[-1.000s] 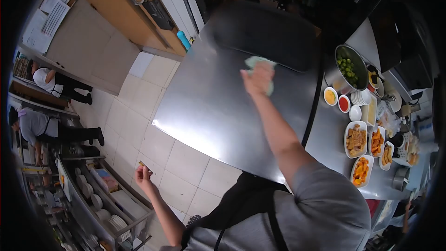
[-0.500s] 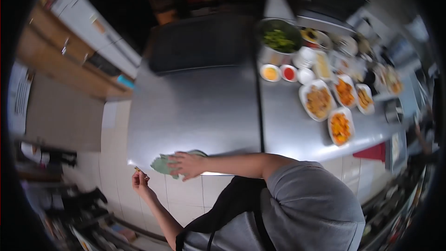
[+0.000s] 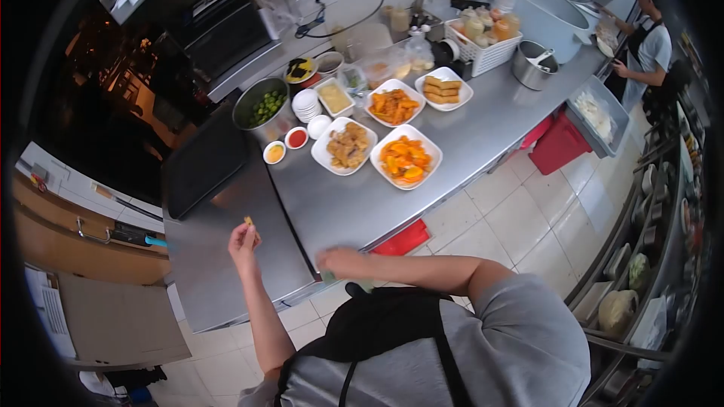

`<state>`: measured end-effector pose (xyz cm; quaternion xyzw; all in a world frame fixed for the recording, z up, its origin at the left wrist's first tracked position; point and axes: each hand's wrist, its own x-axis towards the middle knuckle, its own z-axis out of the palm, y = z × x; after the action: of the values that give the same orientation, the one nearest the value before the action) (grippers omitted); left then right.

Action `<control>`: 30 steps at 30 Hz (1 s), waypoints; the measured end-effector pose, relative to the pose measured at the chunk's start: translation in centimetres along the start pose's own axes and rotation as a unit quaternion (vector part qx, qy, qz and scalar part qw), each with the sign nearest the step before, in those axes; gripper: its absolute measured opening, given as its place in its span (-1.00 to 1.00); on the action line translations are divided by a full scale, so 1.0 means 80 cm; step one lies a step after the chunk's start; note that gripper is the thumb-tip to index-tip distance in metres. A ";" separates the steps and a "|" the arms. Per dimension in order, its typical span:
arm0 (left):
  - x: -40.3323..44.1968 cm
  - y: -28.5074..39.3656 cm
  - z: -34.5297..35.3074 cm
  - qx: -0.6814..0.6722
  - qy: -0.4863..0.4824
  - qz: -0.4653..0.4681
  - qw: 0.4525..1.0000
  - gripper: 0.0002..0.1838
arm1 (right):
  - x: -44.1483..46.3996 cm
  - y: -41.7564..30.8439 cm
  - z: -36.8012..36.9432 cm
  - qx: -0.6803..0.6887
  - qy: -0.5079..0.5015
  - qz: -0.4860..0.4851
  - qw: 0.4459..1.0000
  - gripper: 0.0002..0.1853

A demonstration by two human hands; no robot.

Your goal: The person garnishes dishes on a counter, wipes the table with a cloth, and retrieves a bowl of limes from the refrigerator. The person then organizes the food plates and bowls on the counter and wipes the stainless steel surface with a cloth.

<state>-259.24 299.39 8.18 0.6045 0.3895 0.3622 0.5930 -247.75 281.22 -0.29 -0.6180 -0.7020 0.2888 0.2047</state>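
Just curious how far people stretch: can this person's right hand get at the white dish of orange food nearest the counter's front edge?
Probably yes: only bare counter shows between the right hand and the white dish, though the green cloth at that hand might need dropping first.

The left hand (image 3: 243,247) pinches a small yellowish piece (image 3: 248,221) above the steel table (image 3: 219,275). The right hand (image 3: 344,262), blurred, holds a green cloth (image 3: 365,284) at the near edge. Beyond, four white dishes (image 3: 409,185) of food sit near a red sauce cup (image 3: 297,138), and a metal pot (image 3: 276,128) of green vegetables stands near a black tray (image 3: 205,169). Another person (image 3: 647,45) stands at the far end.
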 end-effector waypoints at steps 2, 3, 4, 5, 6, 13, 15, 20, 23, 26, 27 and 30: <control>-0.011 0.000 0.047 -0.051 -0.048 -0.039 0.997 -0.87 | -0.029 0.011 -0.019 -0.171 0.248 -0.077 0.951 -0.47; -0.014 -0.004 0.069 -0.082 -0.066 -0.077 0.991 -0.86 | -0.041 0.024 -0.020 -0.167 0.248 -0.080 0.951 -0.47; -0.016 -0.010 0.089 -0.113 -0.083 -0.116 0.983 -0.86 | -0.056 0.042 -0.014 -0.187 0.199 -0.077 0.959 -0.43; -0.013 -0.018 0.105 -0.152 -0.105 -0.146 0.972 -0.86 | -0.073 0.060 -0.009 -0.208 0.151 -0.074 0.964 -0.39; -0.010 -0.026 0.120 -0.190 -0.129 -0.176 0.957 -0.86 | -0.094 0.075 -0.010 -0.262 0.172 -0.060 0.948 -0.44; 0.016 -0.083 0.164 -0.135 -0.077 -0.304 0.940 -0.84 | -0.358 0.271 -0.103 -0.284 0.272 0.092 0.915 -0.51; 0.017 -0.093 0.168 -0.107 -0.073 -0.309 0.942 -0.85 | -0.444 0.316 -0.137 -0.325 0.369 0.164 0.855 -0.50; 0.014 -0.078 0.170 0.100 -0.101 -0.272 0.952 -0.77 | -0.627 0.459 -0.160 -0.169 0.462 0.542 0.681 -0.67; 0.039 -0.078 0.168 0.173 -0.097 -0.274 0.941 -0.71 | -0.607 0.398 -0.244 -0.095 0.638 0.530 0.551 -0.67; 0.095 -0.067 0.190 0.409 -0.036 -0.041 0.911 -0.70 | -0.544 0.400 -0.265 -0.039 0.591 0.485 0.643 -0.62; 0.113 -0.058 0.203 0.418 -0.034 -0.006 0.908 -0.71 | -0.512 0.389 -0.268 0.019 0.546 0.461 0.700 -0.57; 0.180 -0.051 0.256 0.474 -0.040 0.096 0.874 -0.75 | -0.423 0.371 -0.261 -0.173 0.384 0.522 0.742 -0.44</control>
<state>-234.69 303.43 3.07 0.8616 0.4304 0.1644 0.2128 -206.86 253.10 -1.84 -0.9710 -0.1695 -0.0378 0.1644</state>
